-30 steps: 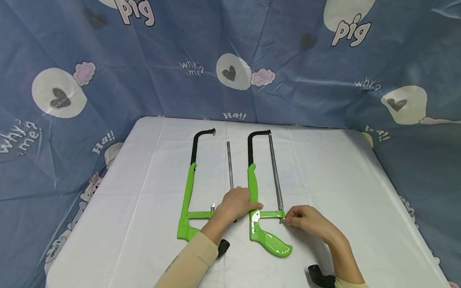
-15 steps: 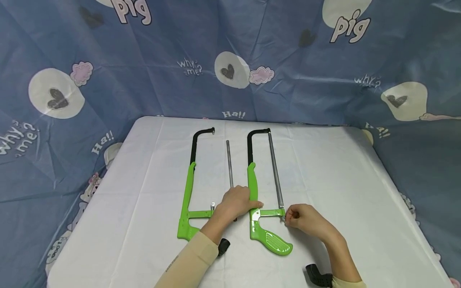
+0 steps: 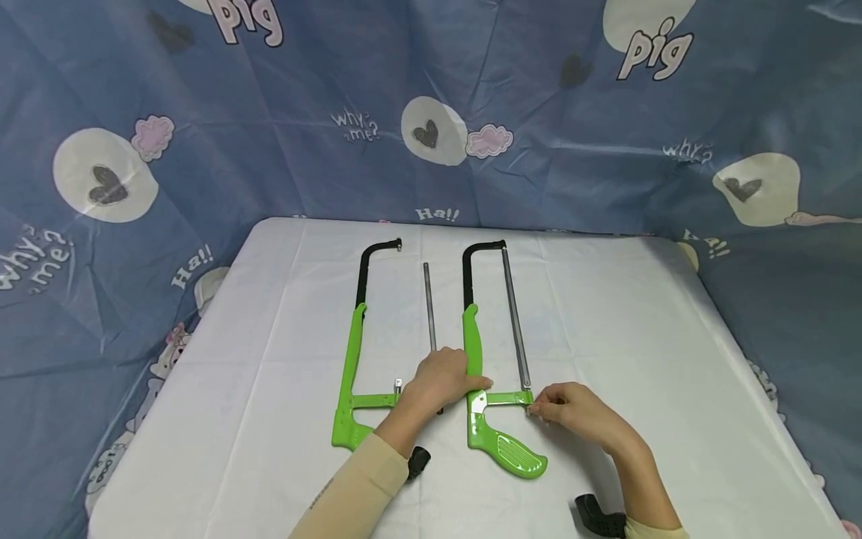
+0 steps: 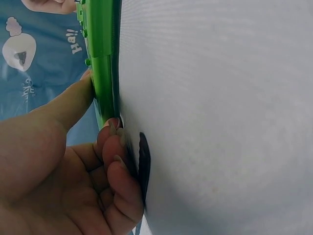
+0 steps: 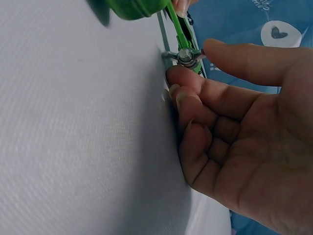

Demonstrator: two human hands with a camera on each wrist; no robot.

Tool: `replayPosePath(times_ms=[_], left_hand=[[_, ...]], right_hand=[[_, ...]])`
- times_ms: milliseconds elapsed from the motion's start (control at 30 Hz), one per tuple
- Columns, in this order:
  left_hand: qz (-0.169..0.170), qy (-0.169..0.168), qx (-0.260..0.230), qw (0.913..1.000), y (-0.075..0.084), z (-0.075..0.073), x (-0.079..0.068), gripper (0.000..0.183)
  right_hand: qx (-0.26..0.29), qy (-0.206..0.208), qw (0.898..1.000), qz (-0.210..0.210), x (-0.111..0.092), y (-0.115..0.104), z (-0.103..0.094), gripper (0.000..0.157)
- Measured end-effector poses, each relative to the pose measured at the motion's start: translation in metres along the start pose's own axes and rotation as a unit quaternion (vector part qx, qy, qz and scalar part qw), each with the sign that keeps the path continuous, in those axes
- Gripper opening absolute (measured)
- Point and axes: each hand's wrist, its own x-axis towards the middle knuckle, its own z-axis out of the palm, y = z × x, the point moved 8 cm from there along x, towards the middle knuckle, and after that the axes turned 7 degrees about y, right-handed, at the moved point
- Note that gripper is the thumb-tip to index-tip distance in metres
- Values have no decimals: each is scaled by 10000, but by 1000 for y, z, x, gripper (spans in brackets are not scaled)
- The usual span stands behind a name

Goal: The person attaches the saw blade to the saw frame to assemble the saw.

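Observation:
In the head view a green and black hacksaw (image 3: 474, 340) lies on the white table, its grey blade (image 3: 515, 318) spanning the frame on the right. My left hand (image 3: 441, 382) grips the green part of the frame, thumb on top and fingers along the far side. At the lower end of the blade, my right hand (image 3: 581, 410) has thumb and index finger at a metal wing nut (image 5: 185, 57), pinching it. The right wrist view shows the thumb on one wing and the index finger beneath. The other right fingers are curled near the cloth.
Left of it lies a second hacksaw frame (image 3: 352, 367) with no blade fitted, its handle partly hidden by my left forearm. A loose grey blade (image 3: 429, 303) lies between the two saws, partly under my left hand. A blue printed cloth (image 3: 303, 172) hangs behind the table (image 3: 673, 337).
My right thumb and fingers have shifted slightly around the wing nut, curling in and then extending again. The left hand and both saws have stayed in place.

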Motion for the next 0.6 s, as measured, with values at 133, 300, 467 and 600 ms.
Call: replayPosePath(times_ms=[133, 300, 467, 600], left_hand=[[2, -23, 22, 10000, 0, 1, 1, 46], [-29, -72, 39, 10000, -1, 2, 1, 46], [-37, -88, -12, 10000, -2, 2, 1, 45], [-3, -42, -16, 10000, -2, 1, 0, 46]], right_hand=[[-49, 104, 9999, -66, -1, 0, -3, 13], [-50, 237, 9995, -226, -1, 0, -4, 5], [41, 198, 9994, -276, 0, 1, 0, 6], [47, 127, 9994, -332, -1, 0, 0, 6]])
